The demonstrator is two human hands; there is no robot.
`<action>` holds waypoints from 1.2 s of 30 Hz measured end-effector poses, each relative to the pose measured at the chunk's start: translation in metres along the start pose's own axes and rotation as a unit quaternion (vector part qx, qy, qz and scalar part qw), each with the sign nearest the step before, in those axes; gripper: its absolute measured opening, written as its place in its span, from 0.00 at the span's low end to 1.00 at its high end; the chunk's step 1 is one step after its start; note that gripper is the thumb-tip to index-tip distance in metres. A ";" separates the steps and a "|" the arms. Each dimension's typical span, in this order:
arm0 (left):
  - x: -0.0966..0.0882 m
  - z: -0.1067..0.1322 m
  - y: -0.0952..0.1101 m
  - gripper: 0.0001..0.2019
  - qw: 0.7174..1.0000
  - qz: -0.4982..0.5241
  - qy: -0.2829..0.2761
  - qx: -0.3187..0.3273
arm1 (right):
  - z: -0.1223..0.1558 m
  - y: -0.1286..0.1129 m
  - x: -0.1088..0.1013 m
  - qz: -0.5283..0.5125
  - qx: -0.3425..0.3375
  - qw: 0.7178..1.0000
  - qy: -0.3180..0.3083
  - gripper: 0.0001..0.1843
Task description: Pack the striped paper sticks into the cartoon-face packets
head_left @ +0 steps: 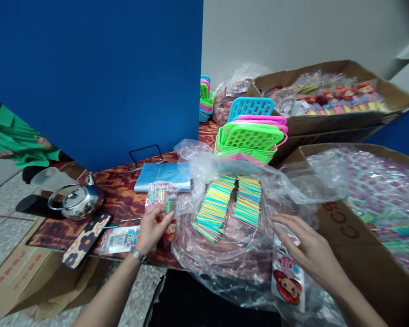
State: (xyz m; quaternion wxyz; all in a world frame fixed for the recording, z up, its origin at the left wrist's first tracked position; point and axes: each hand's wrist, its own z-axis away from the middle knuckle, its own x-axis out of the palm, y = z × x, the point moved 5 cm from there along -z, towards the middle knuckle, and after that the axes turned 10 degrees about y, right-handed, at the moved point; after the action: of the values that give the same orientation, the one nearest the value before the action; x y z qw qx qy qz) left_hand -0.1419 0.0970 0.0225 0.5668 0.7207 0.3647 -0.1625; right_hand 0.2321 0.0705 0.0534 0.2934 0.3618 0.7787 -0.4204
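Note:
My left hand [152, 229] is closed at the thumb and fingers on a small clear printed packet [170, 205] with coloured sticks and a red-haired figure on it. Behind it lies another printed packet [157, 192]. My right hand [303, 245] has its fingers stretched out at the edge of a large clear plastic bag [238, 259]. Beneath that hand is a printed sleeve [288, 284] showing a red-haired cartoon face. Between the hands, two piles of thin yellow, blue and pink sticks, the left pile [215, 204] and the right pile [248, 200], lie on the plastic.
Stacked green and pink baskets [252, 136] stand behind the bag. Cardboard boxes of packets, one upper [327, 91] and one lower [347, 231], fill the right. A blue plastic stack [162, 176], metal kettle [80, 200] and flowered phone [85, 243] lie left. A person in green [17, 136] is beyond.

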 end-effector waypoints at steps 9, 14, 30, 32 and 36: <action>-0.003 -0.045 -0.061 0.34 0.984 -0.172 0.051 -0.005 | 0.053 0.089 0.017 0.226 0.091 0.960 -0.142 0.22; -0.005 -0.045 -0.060 0.35 0.983 -0.179 0.031 -0.004 | 0.050 0.095 0.019 0.170 0.142 0.964 -0.146 0.16; 0.099 0.055 0.127 0.20 0.953 0.238 -0.181 0.053 | 0.007 0.012 -0.026 0.010 0.126 0.992 -0.029 0.10; 0.124 0.076 0.147 0.19 0.917 0.310 -0.252 -0.011 | 0.001 -0.009 -0.028 -0.042 0.154 0.987 -0.001 0.09; 0.139 0.089 0.152 0.11 0.880 0.347 -0.315 -0.076 | 0.001 -0.036 -0.017 -0.099 0.154 0.983 0.006 0.09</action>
State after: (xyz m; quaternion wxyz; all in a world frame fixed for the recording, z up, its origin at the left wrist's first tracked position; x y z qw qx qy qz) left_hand 0.0766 0.0476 0.0117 0.7250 0.6666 -0.0948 -0.1454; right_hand 0.2125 0.0507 0.0816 0.1866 0.3263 0.7386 -0.5597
